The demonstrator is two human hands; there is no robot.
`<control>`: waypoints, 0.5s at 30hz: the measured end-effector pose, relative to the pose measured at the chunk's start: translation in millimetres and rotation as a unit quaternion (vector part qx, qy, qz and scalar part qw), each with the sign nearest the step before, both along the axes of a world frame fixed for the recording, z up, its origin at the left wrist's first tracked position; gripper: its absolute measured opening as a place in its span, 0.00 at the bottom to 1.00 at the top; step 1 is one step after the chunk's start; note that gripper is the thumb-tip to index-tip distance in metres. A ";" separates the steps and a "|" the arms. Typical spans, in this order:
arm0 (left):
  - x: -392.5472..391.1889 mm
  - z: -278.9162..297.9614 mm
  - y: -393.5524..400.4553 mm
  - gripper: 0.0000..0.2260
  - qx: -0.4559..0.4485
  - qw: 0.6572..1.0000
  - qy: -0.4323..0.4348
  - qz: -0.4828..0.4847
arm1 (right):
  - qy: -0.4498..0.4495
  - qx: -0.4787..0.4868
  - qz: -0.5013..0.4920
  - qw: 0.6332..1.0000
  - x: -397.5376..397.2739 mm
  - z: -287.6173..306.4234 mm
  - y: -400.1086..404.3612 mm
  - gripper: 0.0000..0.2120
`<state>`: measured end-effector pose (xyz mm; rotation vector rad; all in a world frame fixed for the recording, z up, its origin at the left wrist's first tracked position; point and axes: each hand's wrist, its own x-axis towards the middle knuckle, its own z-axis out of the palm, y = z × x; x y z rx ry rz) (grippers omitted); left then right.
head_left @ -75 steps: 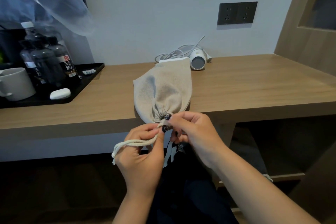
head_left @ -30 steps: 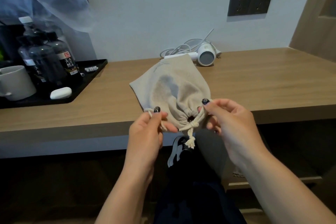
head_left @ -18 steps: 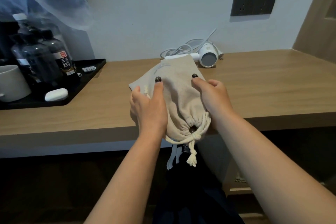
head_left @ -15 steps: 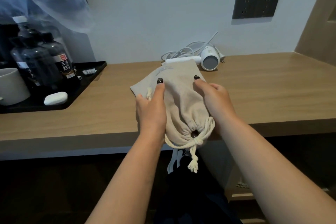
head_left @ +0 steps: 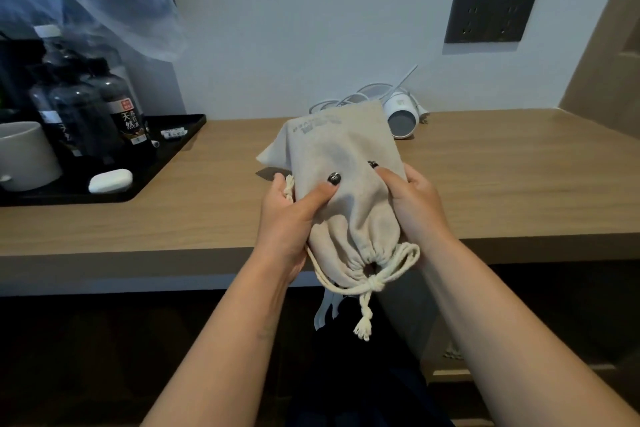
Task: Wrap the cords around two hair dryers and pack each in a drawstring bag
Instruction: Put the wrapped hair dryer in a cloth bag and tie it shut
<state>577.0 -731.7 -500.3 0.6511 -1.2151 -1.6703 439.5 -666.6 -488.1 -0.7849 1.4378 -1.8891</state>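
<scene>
Head view: I see my left hand (head_left: 287,215) and right hand (head_left: 412,204) gripping the cinched drawstring bag (head_left: 346,191) at the desk (head_left: 502,184) edge. Risk: bag overhangs; a loosened grip drops it. The second hair dryer (head_left: 401,114) lies unwrapped behind.

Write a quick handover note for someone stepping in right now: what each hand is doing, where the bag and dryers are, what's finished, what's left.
Left hand: grips the left side of the beige drawstring bag.
Right hand: grips its right side.
Bag: filled, held over the desk's front edge, drawstring pulled tight and knotted.
Second hair dryer: lies at the back of the desk by the wall, its cord loose behind it.
Done: one bag closed.
Left: set this bag down, wrap the second dryer's cord, bag it. No second bag is in view.
</scene>
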 end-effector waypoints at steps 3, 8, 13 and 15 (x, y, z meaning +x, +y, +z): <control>5.3 0.5 7.9 0.25 -0.037 0.999 0.020 -0.028 | 0.002 -0.033 -0.004 0.999 5.4 -1.9 13.8 0.08; 16.3 -18.3 49.4 0.24 -0.020 0.998 0.061 -0.028 | -0.022 -0.060 -0.013 0.998 16.7 -9.6 53.7 0.15; 22.5 -39.8 100.7 0.25 0.020 0.992 0.106 -0.061 | -0.007 -0.084 -0.063 0.994 24.5 -36.1 100.2 0.17; 20.0 -37.9 116.1 0.25 0.017 0.990 0.106 -0.090 | -0.029 -0.101 -0.077 0.992 23.6 -40.4 116.8 0.18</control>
